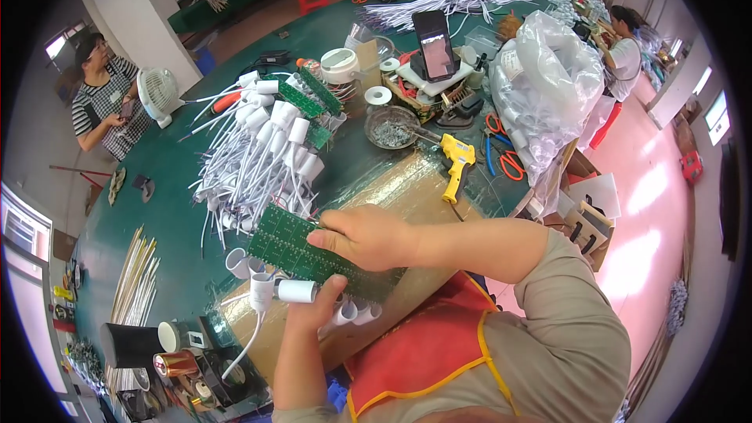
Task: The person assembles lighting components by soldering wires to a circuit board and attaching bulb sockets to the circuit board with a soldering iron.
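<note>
Fingers of your right hand (368, 240) grasp the green board (294, 247), thumb on top, above the brown cardboard (392, 192). Your left hand (313, 309) meets its near edge, thumb showing; the other fingers are hidden, so their grip cannot be told. White tubes (262, 291) stick out below that edge. Past the far left corner, a cable pile (262, 149) crowds close. Ahead, open cardboard stretches toward the yellow glue gun (457, 158); leftward, green surface (168, 192) separates pile and thin sticks (135, 274).
</note>
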`<action>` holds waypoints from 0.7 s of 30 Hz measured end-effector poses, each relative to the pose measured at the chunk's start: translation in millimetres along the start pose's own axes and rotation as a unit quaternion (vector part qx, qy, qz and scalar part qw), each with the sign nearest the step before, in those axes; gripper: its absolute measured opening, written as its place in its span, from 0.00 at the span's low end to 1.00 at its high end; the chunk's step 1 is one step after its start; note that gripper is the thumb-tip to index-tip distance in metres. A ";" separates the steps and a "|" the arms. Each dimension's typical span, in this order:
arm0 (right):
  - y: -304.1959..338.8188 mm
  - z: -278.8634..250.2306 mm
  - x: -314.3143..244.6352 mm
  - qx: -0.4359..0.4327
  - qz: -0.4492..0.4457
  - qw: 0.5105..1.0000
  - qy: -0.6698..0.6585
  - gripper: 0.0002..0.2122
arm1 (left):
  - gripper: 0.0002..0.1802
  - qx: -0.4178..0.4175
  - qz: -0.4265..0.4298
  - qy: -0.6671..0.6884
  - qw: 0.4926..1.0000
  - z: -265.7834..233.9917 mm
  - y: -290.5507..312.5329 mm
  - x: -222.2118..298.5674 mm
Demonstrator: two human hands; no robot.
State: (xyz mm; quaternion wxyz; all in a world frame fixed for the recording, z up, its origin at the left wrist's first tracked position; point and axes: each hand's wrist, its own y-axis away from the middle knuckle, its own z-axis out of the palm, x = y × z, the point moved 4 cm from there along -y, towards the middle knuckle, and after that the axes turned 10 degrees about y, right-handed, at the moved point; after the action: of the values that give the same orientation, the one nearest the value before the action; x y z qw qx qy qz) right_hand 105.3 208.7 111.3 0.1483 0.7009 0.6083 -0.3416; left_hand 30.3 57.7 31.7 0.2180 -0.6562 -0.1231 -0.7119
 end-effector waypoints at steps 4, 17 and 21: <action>1.6 4.7 2.4 -0.048 0.026 0.998 -0.033 0.19 | 0.31 -0.010 0.018 0.072 0.997 10.8 3.6 4.9; 8.9 27.6 18.6 -0.059 0.038 0.976 -0.205 0.20 | 0.31 0.008 -0.039 0.094 0.995 5.3 15.2 -18.3; 9.8 26.0 17.1 -0.094 0.066 0.967 -0.228 0.19 | 0.30 0.008 -0.034 0.101 0.994 5.2 15.0 -20.4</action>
State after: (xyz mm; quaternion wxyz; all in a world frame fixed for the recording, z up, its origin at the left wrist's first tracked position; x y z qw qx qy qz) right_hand 107.3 203.2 79.3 0.3706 0.6259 0.5406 -0.4227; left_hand 42.9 50.0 10.5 0.2102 -0.5743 -0.1290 -0.7806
